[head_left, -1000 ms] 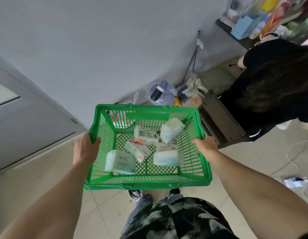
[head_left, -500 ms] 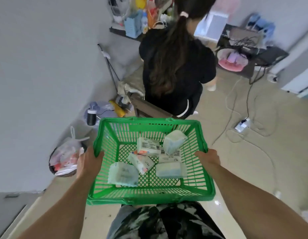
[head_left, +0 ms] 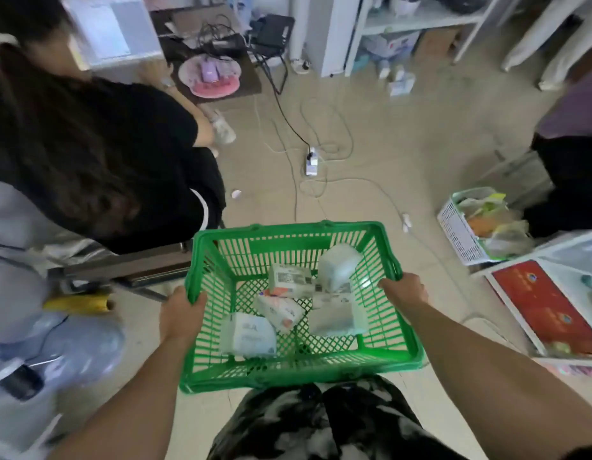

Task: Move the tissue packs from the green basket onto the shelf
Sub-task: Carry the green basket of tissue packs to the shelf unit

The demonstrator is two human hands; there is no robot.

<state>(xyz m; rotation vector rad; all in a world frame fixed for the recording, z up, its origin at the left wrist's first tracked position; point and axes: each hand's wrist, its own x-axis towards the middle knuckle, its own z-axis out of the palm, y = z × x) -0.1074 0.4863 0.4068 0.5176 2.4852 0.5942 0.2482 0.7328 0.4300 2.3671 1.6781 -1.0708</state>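
I hold a green plastic basket [head_left: 298, 370] in front of my waist, above the floor. My left hand [head_left: 180, 313] grips its left rim and my right hand [head_left: 402, 290] grips its right rim. Several white and pale blue tissue packs [head_left: 248, 335] lie loose on the basket's bottom, one [head_left: 337, 270] leaning against the right wall. A white shelf unit [head_left: 417, 18] stands at the far end of the room, top centre-right, with boxes on its lower level.
A person in a black top [head_left: 99, 151] bends over on my left, close to the basket. Cables and a power strip [head_left: 311, 161] trail across the floor ahead. A white basket of bags [head_left: 460, 234] and a red box [head_left: 550, 307] are at right.
My view has swung to the right, from the grey wall and door to the open floor and the shelf. The basket stays in both hands and the packs have hardly shifted.
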